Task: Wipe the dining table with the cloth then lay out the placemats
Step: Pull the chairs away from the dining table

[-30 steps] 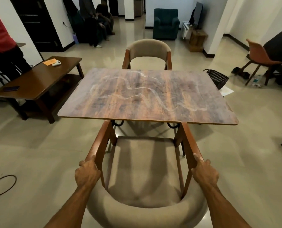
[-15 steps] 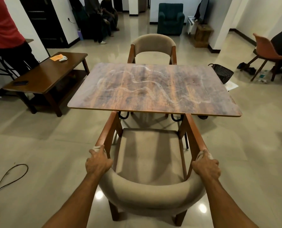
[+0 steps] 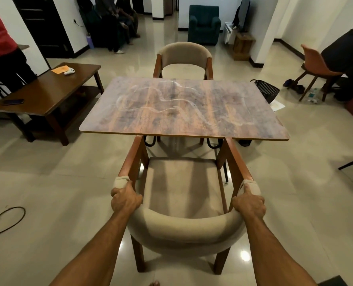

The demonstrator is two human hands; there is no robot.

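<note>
Wood-grain desk (image 3: 184, 108) sits mid-frame, top bare apart from pale looping smear lines, densest from its left half through centre. No cloth or placemats anywhere I can see.

Left to right:
- Cable (image 3: 4, 221) looped on the floor, far left.
- Low dark side table (image 3: 45, 93) off the desk's left edge, well apart. Phone (image 3: 13, 101) near its front left corner, orange paper (image 3: 59, 69) and small white object (image 3: 69, 71) at the far end.
- Left hand (image 3: 125, 198) clenched on the near chair (image 3: 184, 228), fingers wrapped around where the padded backrest meets the left armrest.
- Near chair faces the desk's near edge, front tips of both wooden arms right at that edge; whether they touch it, can't tell. Seat is mostly clear of the desk, beige padding, slightly motion-blurred.
- Second beige chair (image 3: 185, 56) tucked in at the desk's far edge, centred.
- Right hand (image 3: 249, 204) clenched on the same chair, mirror grip at the right armrest junction, thumb lying forward along the pad.
- Black mesh basket (image 3: 266, 90) on the floor just beyond the desk's far right corner, a white sheet (image 3: 277, 105) beside it.
- Orange chair (image 3: 316, 67) far right, well apart.
</note>
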